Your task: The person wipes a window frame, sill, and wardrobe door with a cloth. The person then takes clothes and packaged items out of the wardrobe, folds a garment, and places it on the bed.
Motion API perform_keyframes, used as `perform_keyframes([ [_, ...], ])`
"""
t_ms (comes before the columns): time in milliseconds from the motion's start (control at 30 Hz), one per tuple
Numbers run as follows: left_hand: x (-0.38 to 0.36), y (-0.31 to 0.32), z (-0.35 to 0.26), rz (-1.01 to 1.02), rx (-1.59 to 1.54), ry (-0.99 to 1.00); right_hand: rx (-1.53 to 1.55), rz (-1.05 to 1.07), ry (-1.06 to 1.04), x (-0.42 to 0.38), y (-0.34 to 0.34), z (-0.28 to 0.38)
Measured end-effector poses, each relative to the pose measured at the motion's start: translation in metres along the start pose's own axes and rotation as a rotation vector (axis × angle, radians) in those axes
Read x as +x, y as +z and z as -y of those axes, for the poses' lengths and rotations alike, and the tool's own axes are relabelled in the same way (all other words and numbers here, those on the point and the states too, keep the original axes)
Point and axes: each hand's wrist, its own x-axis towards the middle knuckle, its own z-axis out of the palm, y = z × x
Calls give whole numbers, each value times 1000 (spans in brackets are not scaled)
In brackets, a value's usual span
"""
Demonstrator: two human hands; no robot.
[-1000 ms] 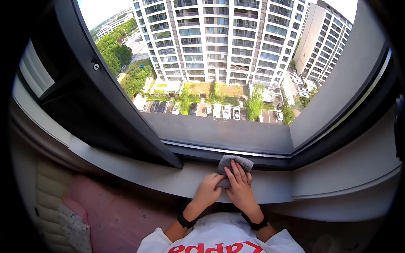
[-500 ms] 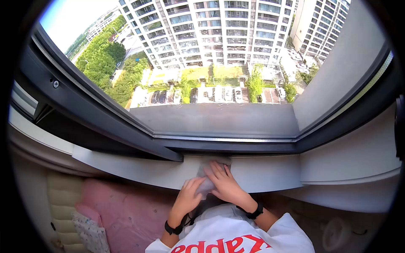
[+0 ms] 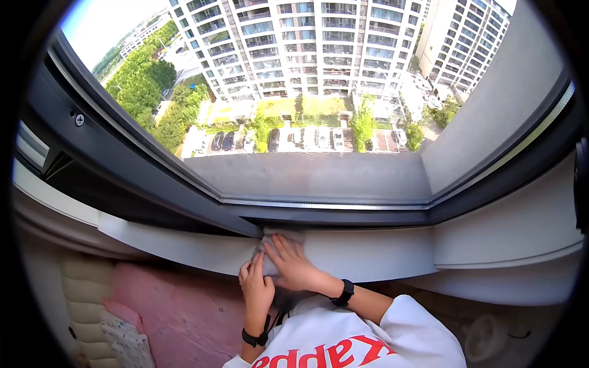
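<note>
A grey cloth (image 3: 270,268) lies bunched on the white window sill (image 3: 368,251), close against the dark window frame (image 3: 343,216). My right hand (image 3: 292,270) presses on top of it with the fingers stretched out flat. At the cloth's left, near edge, my left hand (image 3: 256,289) has its fingers bent around the fabric. Both hands touch each other or nearly so; part of the cloth is hidden under them. A dark band circles each wrist.
At the left, the dark sash (image 3: 141,165) slants inward over the sill, its lower corner close to the cloth. Below lies a pink quilted cover (image 3: 184,313) beside a cream padded surface (image 3: 89,306). A round pale object (image 3: 485,338) sits low at the right.
Both hands and the cloth have slid left along the sill, up to the sash corner. The right hand stays on top of the cloth. The view has shifted slightly.
</note>
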Motion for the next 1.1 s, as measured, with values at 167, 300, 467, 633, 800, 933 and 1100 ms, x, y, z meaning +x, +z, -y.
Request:
perform_keyframes([
  [167, 0, 7, -11, 76, 217, 98, -14, -49, -32, -3, 0, -4],
  [300, 2, 2, -7, 236, 189, 143, -20, -70, -26, -8, -7, -2],
  [467, 8, 7, -8, 339, 168, 316, -61, -49, 34, -30, -35, -1],
  [633, 12, 25, -43, 405, 88, 442, -68, 53, 124, -57, -82, -18],
  [800, 18, 59, -82, 428, -63, 612, -20, -51, 325, -92, -122, -31],
  [933, 21, 86, -117, 465, -160, 761, -141, -211, 493, -135, -130, -34],
  [1100, 23, 121, -147, 520, -314, 882, -278, -142, 738, -182, -121, -37],
])
